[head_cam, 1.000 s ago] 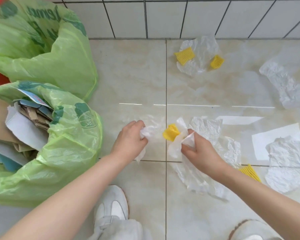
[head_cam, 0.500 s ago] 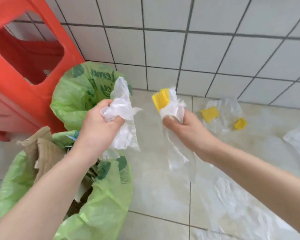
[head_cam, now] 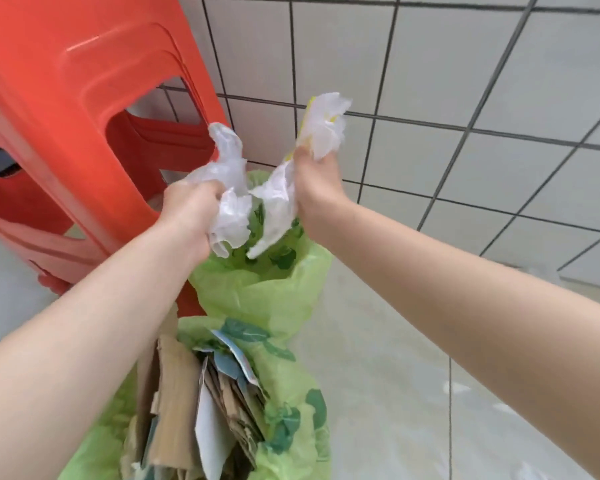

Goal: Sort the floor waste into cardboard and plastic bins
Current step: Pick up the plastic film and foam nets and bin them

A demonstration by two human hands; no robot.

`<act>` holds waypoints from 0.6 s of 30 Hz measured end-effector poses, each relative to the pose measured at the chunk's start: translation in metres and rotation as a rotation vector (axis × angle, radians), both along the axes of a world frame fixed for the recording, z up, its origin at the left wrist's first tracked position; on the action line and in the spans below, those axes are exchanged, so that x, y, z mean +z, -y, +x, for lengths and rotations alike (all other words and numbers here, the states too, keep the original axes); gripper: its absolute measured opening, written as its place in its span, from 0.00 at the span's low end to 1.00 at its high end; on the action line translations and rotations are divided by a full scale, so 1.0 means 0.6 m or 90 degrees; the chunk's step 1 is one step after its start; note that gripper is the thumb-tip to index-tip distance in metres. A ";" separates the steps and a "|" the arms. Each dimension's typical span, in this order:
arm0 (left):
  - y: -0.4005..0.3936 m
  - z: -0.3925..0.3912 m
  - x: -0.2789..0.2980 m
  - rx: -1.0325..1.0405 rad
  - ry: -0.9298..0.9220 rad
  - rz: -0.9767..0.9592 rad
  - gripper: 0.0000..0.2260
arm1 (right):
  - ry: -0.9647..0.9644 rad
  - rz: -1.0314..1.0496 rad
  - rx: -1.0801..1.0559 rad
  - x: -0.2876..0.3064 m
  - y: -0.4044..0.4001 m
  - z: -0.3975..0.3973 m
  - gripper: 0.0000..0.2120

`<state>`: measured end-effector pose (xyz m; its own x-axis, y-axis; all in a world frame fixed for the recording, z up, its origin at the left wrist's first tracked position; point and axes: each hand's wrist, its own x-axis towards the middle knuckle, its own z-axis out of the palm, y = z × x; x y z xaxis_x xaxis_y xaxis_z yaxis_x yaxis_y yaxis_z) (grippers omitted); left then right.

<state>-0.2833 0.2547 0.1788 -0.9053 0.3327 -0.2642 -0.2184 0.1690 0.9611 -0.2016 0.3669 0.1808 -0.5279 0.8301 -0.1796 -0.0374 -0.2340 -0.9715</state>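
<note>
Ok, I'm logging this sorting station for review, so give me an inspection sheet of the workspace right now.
Surface: pale tiled floor.
Job's things: far green bag open below both hands; near green bag holds cardboard.
Clutter: clear plastic scraps on the floor at right.
Grippers: left hand grips crumpled clear plastic; right hand grips clear plastic with a yellow piece.
Cables: nothing seen.
Surroundings: red plastic stool, white tiled wall.

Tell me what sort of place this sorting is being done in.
Probably a tiled utility or wash area indoors. The wall of pale square tiles with dark grout meets a glossy pale tiled floor, stacked red plastic stools stand against the wall, and two thin green plastic bin bags sit on the floor.
</note>
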 end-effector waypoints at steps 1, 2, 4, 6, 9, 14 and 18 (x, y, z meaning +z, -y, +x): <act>-0.011 -0.009 -0.010 -0.029 -0.021 -0.037 0.11 | -0.007 0.005 -0.020 -0.006 0.000 -0.019 0.17; -0.020 -0.018 -0.021 -0.073 -0.029 -0.089 0.09 | -0.003 0.018 -0.031 -0.017 0.001 -0.035 0.16; -0.025 -0.030 -0.044 -0.196 -0.066 -0.257 0.06 | 0.047 0.083 -0.027 -0.045 0.004 -0.054 0.16; -0.020 -0.038 -0.066 -0.356 -0.204 -0.476 0.09 | 0.171 0.266 0.021 -0.080 -0.002 -0.062 0.15; -0.016 -0.042 -0.085 -0.504 -0.310 -0.633 0.04 | 0.377 0.492 0.178 -0.123 -0.015 -0.061 0.12; -0.023 -0.050 -0.087 -0.577 -0.301 -0.661 0.08 | 0.693 0.776 0.455 -0.146 -0.022 -0.040 0.15; -0.017 -0.055 -0.081 -0.531 -0.319 -0.618 0.25 | 0.813 0.789 0.575 -0.136 -0.015 -0.040 0.20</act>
